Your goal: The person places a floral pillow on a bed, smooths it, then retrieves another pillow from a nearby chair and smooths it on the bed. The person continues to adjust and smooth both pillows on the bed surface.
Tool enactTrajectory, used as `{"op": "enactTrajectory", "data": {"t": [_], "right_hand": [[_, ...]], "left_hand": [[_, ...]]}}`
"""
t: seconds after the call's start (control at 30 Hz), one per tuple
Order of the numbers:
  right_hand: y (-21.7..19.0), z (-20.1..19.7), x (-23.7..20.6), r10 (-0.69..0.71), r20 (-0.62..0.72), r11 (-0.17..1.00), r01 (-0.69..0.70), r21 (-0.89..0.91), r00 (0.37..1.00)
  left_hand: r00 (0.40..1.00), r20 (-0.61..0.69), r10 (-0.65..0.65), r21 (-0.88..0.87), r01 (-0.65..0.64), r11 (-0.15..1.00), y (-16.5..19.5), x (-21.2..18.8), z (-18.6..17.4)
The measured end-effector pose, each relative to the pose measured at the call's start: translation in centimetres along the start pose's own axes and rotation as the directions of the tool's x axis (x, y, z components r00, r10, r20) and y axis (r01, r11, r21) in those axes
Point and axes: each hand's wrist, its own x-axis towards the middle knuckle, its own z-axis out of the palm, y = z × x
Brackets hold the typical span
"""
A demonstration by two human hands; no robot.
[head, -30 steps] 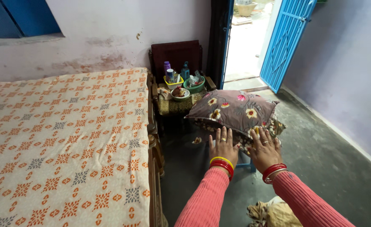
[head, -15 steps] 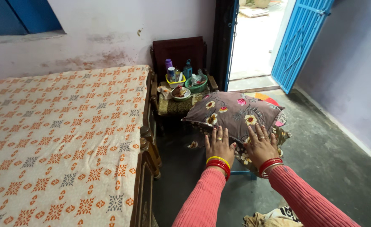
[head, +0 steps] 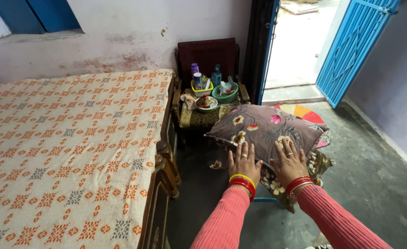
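Observation:
A brown pillow with a flower print [head: 268, 127] lies on top of other floral bedding [head: 316, 161], which rests on a low stool. My left hand [head: 244, 165] lies flat on the pillow's near edge, fingers spread. My right hand [head: 289, 161] rests flat beside it, nearer the pillow's middle. Both wrists carry red and yellow bangles, and my sleeves are pink. Neither hand grips anything.
A bed with an orange patterned sheet [head: 69, 143] fills the left, its wooden frame [head: 164, 170] close to my left arm. A small table [head: 208, 113] holding bowls and bottles stands behind the pillow. A blue door [head: 353, 46] hangs ajar at the back right.
Both hands have moved slightly forward and settled flatter on the pillow. The view has shifted a little, showing more of the bed's wooden frame.

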Motion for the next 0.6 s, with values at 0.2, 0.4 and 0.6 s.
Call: {"op": "enactTrajectory", "data": {"t": [0.2,0.4,0.6], "right_hand": [[0.7,3.2,6.7,0.019,0.05,0.999,-0.017,-0.045,0.999],[0.7,5.8,15.0,0.073,0.101,0.996,-0.067,-0.064,0.992],[0.5,8.4,20.8,0.139,0.184,0.989,-0.129,-0.069,0.973]], "left_hand": [[0.999,0.051,0.002,0.012,-0.002,1.0,-2.2,7.2,1.7],[0.994,0.104,0.031,-0.002,-0.031,1.0,-4.9,15.7,2.4],[0.986,0.159,0.049,-0.019,-0.047,0.999,-7.3,22.2,3.7]]}}
